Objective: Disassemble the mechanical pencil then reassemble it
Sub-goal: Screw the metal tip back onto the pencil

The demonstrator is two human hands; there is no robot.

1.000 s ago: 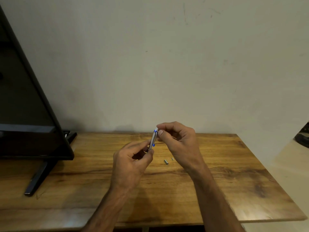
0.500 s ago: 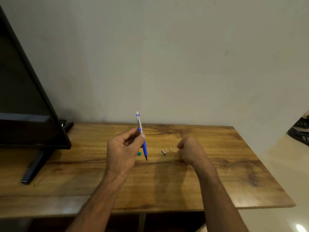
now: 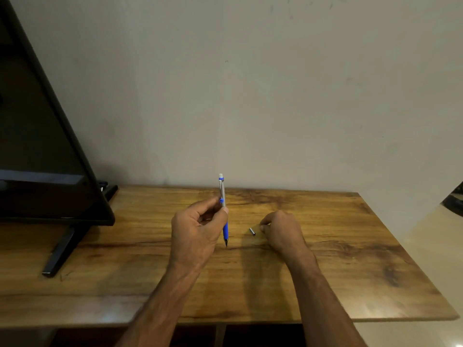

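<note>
Pencil (image 3: 223, 209) upright, pinched in my left hand (image 3: 198, 231), eraser end up for capping.
Right hand (image 3: 281, 231) curled at metal cap (image 3: 252, 231) on table (image 3: 350, 259); grip unclear.

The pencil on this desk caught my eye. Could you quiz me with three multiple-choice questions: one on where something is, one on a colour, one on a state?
1. Where does the small metal cap lie?
A. on the wooden table, just left of the right hand
B. under the monitor
C. in the left palm

2. What colour is the grip of the mechanical pencil?
A. red
B. blue
C. green

3. How is the pencil held?
A. flat on the table
B. roughly upright, tip down, pinched by the left hand
C. gripped by both hands

Answers:
1 A: the cap rests on the table beside the right hand.
2 B: the lower section is blue.
3 B: only the left hand holds it, white eraser end uppermost.
</note>
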